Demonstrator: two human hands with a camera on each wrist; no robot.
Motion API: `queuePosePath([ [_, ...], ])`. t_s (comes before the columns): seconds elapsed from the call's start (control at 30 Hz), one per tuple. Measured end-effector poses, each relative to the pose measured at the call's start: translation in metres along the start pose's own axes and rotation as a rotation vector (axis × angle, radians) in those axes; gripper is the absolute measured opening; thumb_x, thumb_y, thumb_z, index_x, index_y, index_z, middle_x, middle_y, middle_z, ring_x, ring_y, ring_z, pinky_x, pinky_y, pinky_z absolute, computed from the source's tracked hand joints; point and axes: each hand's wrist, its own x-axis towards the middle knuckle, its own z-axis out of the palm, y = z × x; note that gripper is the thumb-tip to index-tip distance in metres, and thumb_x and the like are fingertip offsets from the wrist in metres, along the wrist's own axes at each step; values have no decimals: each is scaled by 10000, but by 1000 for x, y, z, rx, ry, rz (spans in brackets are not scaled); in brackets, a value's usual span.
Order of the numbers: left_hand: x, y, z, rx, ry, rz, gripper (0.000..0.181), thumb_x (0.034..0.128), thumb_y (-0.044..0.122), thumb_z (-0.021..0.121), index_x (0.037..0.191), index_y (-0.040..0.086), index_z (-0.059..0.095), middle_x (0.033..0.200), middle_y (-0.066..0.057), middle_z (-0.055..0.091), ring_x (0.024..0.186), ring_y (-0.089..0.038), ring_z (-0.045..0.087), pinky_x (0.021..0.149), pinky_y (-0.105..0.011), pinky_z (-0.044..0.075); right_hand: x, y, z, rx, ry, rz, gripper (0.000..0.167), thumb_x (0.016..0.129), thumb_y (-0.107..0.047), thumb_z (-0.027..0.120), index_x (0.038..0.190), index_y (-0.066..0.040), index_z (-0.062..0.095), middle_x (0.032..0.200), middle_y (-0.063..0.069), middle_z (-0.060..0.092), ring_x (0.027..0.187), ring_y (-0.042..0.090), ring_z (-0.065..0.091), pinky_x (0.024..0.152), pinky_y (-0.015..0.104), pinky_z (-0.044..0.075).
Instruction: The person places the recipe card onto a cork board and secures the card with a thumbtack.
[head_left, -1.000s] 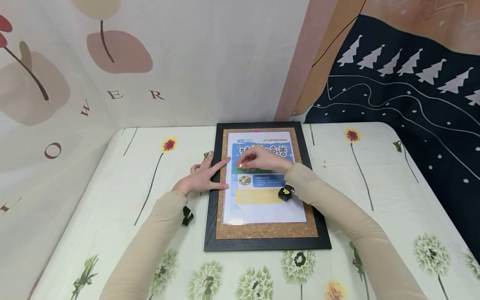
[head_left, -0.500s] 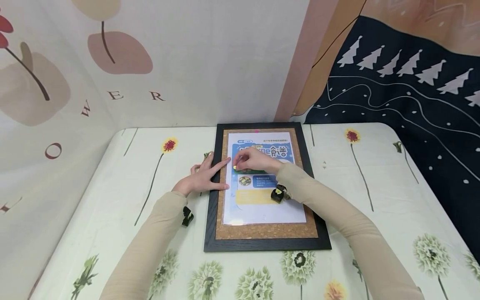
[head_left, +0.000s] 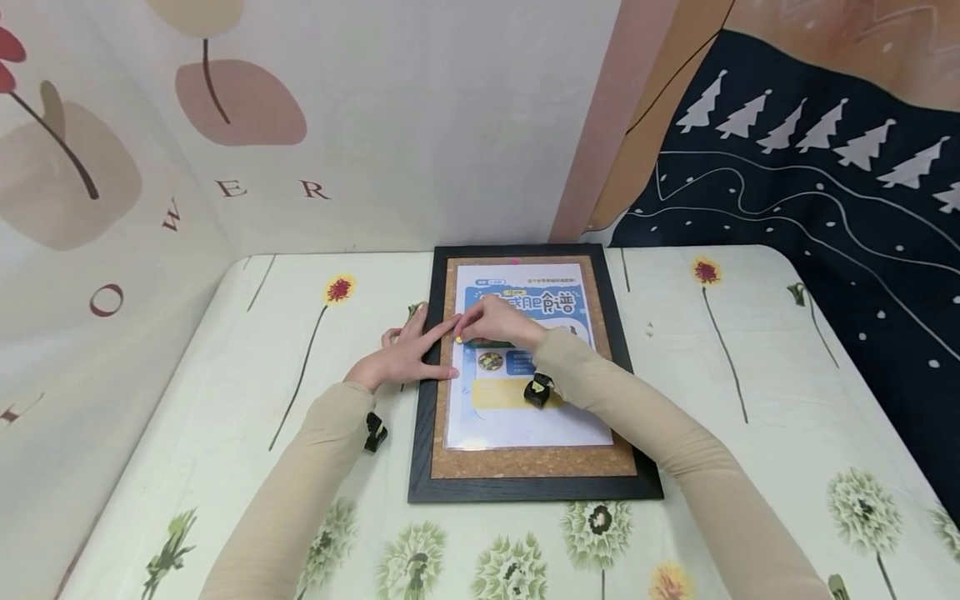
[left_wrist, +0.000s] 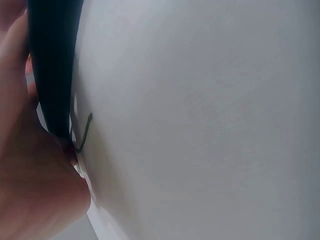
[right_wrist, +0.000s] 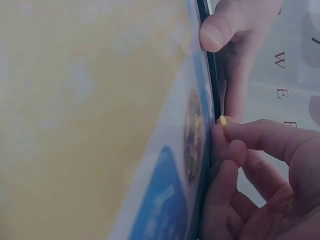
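Note:
A printed sheet (head_left: 525, 425) lies on a cork board (head_left: 525, 463) with a black frame (head_left: 536, 488). My right hand (head_left: 501, 321) pinches a small yellow push pin (right_wrist: 223, 120) between thumb and forefinger, at the sheet's left edge. Whether its point touches the paper is hidden. My left hand (head_left: 401, 354) rests across the frame's left side with its fingers spread. Its thumb and forefinger lie on the sheet's left margin, the forefinger close to the pin, while other fingers reach over the frame's outer edge. A pink pin (head_left: 514, 262) sits at the sheet's top edge.
A flower-patterned cloth (head_left: 225, 417) covers the table under the board. Behind it hangs a pale printed curtain (head_left: 420, 125), with a dark tree-patterned cloth (head_left: 795, 192) to the right. A small black wrist camera (head_left: 537, 390) hangs under my right wrist, above the sheet.
My right hand has moved left across the sheet with the yellow push pin, from over the picture to the left margin beside my left forefinger. The left hand has stayed put.

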Motion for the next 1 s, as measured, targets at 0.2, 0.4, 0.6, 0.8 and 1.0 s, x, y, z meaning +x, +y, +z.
queuePosePath([
  [0.2, 0, 0, 0, 6, -4, 0, 916, 870, 549, 641, 1568, 232, 138, 1564, -236, -160, 1434, -376, -126, 1024, -636, 49, 2, -3, 2, 21, 21, 28, 110, 856, -60, 675, 908, -49, 771, 941, 27, 702, 616, 129, 536, 600, 237, 448],
  [0.4, 0, -1, -1, 17, -3, 6, 913, 874, 549, 634, 1568, 225, 137, 1562, -249, -150, 1433, -381, -121, 1022, -636, 56, 4, -3, 1, 55, 16, 55, 118, 840, -49, 672, 904, -38, 770, 829, 36, 695, 605, 123, 541, 587, 227, 452],
  [0.6, 1, -2, 0, 20, -3, 7, 912, 874, 552, 631, 1568, 228, 136, 1563, -246, -149, 1434, -370, -133, 1024, -638, 54, 6, -5, 0, 54, -7, 87, 112, 835, -66, 683, 901, -37, 768, 740, 26, 669, 585, 120, 533, 563, 223, 431],
  [0.8, 1, -3, 1, 15, -4, 1, 916, 873, 553, 633, 1568, 218, 139, 1563, -240, -156, 1433, -371, -133, 1023, -638, 49, 6, -5, 1, 61, -12, 68, 108, 843, -73, 684, 906, -37, 764, 746, 33, 667, 595, 128, 545, 575, 229, 441],
  [1.0, 1, -3, 2, 16, -4, -3, 918, 870, 558, 634, 1568, 225, 139, 1563, -238, -160, 1434, -375, -124, 1027, -634, 46, 6, -2, 2, 78, 2, 57, 60, 839, -66, 689, 877, -26, 713, 766, 58, 659, 638, 142, 573, 609, 242, 471],
])
